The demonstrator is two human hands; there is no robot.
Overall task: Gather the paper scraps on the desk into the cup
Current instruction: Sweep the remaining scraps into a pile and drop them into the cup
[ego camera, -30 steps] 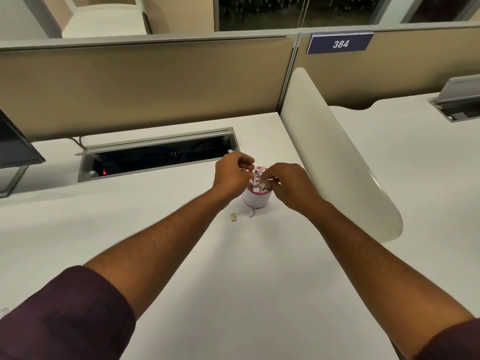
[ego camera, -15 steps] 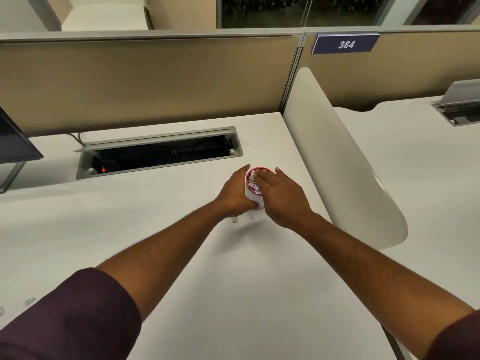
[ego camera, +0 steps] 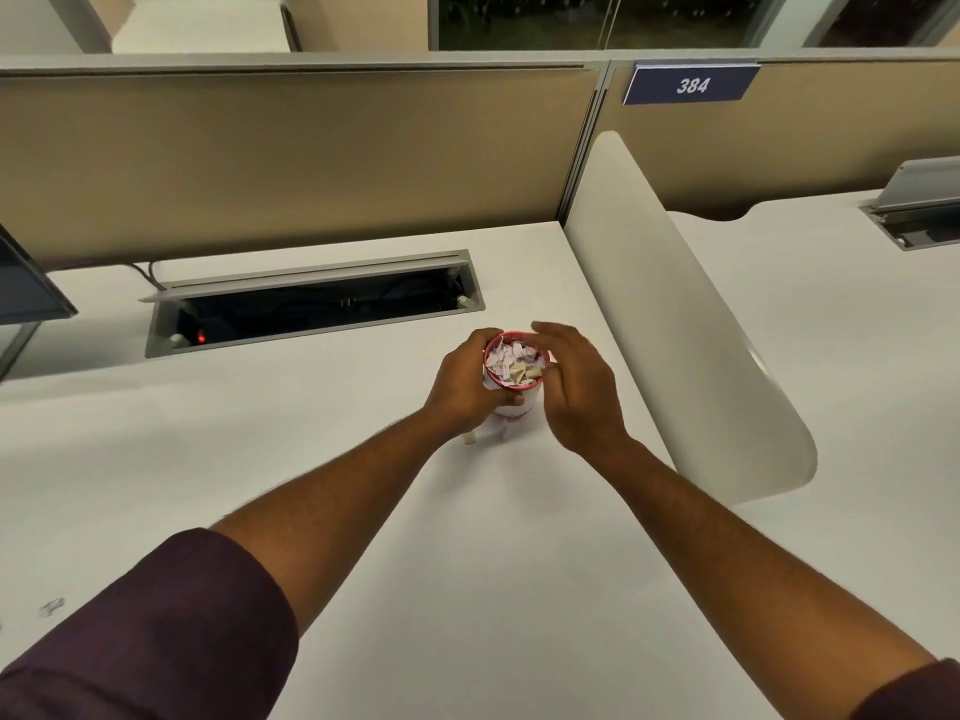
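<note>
A small white cup [ego camera: 514, 402] with a red rim stands on the white desk [ego camera: 467, 537], packed to the top with white and tan paper scraps [ego camera: 514, 361]. My left hand [ego camera: 465, 387] grips the cup's left side, thumb across its front. My right hand [ego camera: 574, 387] hovers just right of the cup with relaxed fingers arching over the rim and holds nothing. A tan scrap [ego camera: 470, 439] and a white scrap [ego camera: 496, 431] lie on the desk at the cup's foot, partly hidden by my left wrist.
An open cable tray [ego camera: 311, 304] is sunk into the desk behind the cup. A curved white divider [ego camera: 675, 330] rises on the right. A monitor edge [ego camera: 26, 288] shows at far left. Tiny scraps [ego camera: 52, 608] lie near the left front edge.
Both hands were pushing scraps into the cup's mouth. My left hand has dropped to grip the cup's side, and my right hand has lifted off the rim, uncovering the scraps.
</note>
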